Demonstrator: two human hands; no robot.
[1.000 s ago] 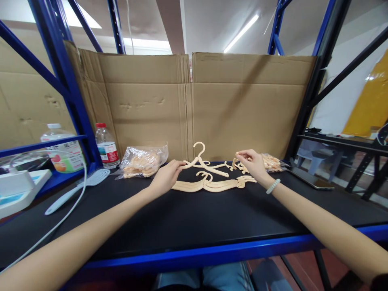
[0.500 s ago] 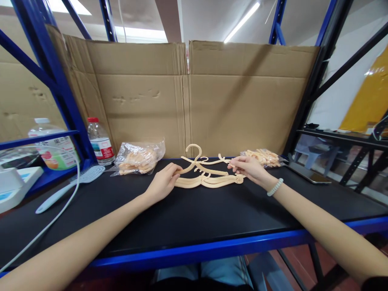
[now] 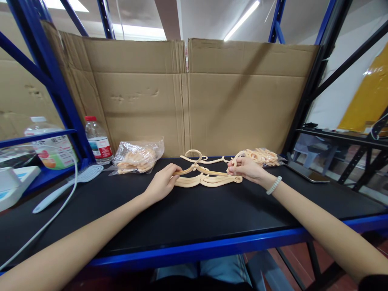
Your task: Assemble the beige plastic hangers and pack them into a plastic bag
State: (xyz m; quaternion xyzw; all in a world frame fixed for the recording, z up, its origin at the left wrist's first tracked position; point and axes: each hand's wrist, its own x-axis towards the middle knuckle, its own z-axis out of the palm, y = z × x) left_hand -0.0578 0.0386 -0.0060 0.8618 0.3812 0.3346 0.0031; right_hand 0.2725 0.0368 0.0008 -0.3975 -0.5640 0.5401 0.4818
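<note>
A hanger is pinched at one end by the left hand, a curved piece by the right hand. Space just nearer is taken by stacked hangers.

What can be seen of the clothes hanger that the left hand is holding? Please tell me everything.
The clothes hanger is beige and looks like smooth plastic. It has a rounded hook and two slender arms spreading from a central joint. It is held tilted over the black tabletop, just behind a stack of similar hangers. The left hand pinches its left end; the right hand, with a small beige piece, is at its right end. Whether that piece is attached is unclear.
</note>
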